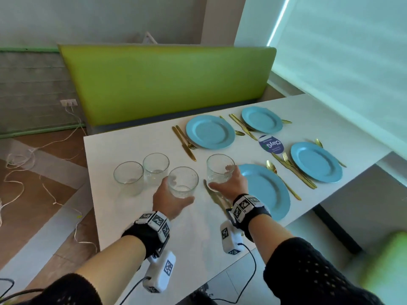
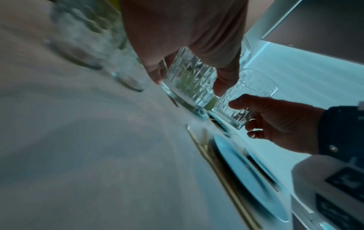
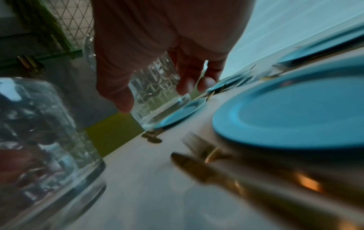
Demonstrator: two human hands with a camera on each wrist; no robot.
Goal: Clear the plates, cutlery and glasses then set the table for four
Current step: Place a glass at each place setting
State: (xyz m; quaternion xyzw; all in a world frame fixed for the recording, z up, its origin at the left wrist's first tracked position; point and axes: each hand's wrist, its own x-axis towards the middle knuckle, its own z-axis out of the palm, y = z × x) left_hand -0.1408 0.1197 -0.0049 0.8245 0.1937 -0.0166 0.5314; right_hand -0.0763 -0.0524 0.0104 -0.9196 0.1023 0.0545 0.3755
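Blue plates, gold cutlery between, two spare glasses left of hands.

Four clear cut-pattern glasses sit upright towards the table's left edge. Two stand free, just beside each other: one nearer the left edge, one behind it. A third glass is gripped by the left hand, the fourth by the right hand. Four light blue plates lie flat: near the front edge, two along the far edge, one by the right edge. Gold cutlery flanks each plate; a knife and fork lie left of the far-left plate.
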